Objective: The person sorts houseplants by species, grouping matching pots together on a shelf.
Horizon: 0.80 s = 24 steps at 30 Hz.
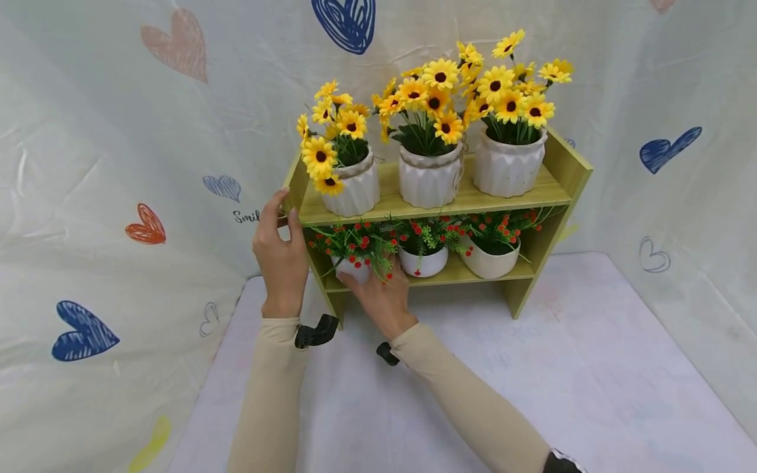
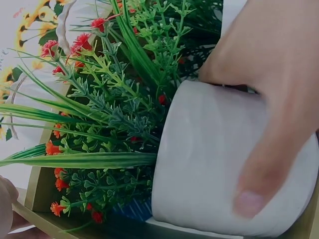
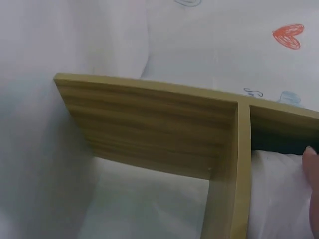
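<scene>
A two-tier wooden shelf [image 1: 547, 246] stands at the back of the table. My left hand [image 1: 280, 266] grips the upper front edge of its left side panel, thumb in front. On the lower tier, my right hand [image 1: 380, 297] holds the leftmost white pot [image 1: 351, 268] of red-flowered greenery. The left wrist view shows the right hand's thumb [image 2: 254, 191] lying along this white pot [image 2: 199, 154], with other fingers at the far side, partly hidden. In the right wrist view a thumb [image 3: 313, 172] touches the pot above the shelf's lower board [image 3: 242, 164].
Two more white pots of red-flowered plants, a middle one [image 1: 424, 263] and a right one [image 1: 491, 261], share the lower tier. Three ribbed pots of yellow flowers, among them the middle ribbed pot [image 1: 430, 179], line the top tier. A heart-patterned sheet [image 1: 148, 131] hangs behind the white table [image 1: 473, 368].
</scene>
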Available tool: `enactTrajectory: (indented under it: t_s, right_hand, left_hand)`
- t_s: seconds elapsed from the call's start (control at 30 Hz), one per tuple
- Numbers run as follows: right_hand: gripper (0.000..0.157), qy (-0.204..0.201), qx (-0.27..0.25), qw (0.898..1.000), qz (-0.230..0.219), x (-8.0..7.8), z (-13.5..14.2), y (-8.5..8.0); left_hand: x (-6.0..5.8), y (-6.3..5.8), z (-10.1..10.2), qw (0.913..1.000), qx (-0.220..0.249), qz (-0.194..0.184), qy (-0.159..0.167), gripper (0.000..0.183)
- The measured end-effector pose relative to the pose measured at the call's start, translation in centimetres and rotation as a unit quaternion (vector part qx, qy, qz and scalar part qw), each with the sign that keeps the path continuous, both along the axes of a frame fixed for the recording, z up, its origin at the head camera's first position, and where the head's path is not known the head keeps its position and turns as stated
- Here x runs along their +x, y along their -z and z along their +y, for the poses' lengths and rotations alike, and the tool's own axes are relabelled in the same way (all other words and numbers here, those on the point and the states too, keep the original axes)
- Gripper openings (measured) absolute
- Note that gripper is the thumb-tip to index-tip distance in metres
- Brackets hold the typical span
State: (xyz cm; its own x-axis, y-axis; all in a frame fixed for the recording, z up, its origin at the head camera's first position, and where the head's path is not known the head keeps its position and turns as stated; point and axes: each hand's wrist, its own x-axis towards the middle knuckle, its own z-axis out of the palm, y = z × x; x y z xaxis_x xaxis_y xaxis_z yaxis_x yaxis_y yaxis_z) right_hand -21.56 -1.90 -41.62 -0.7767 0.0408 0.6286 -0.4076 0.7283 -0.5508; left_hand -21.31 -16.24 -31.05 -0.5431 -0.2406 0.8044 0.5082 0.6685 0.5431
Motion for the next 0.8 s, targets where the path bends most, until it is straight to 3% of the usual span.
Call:
enactTrajectory:
  t_s: [0.1,0.27,0.33,0.57,0.8]
  right_hand:
    - [0.082,-0.011,0.016,1.0,0.008,0.6,0.5,0.6]
    - [0.093,-0.025,-0.003,0.997,-0.077,3.0,1.9,1.5]
    - [0.095,-0.031,-0.005,0.996,-0.085,4.5,2.7,2.2]
    - [0.085,-0.053,0.032,0.998,-0.012,8.8,6.0,7.4]
    - [0.08,-0.04,0.042,0.998,-0.037,12.4,10.5,11.9]
  left_hand:
    - [-0.1,0.1,-0.1,1.0,0.0,0.0,-0.001,0.033]
    - [-0.1,0.2,-0.2,1.0,-0.001,0.0,0.0,0.033]
    - [-0.1,0.2,-0.2,1.0,0.0,0.002,0.003,0.033]
    - [0.1,0.2,-0.2,1.0,-0.001,0.0,0.004,0.034]
    - [0.2,0.4,-0.4,0.9999,-0.016,0.001,0.005,0.037]
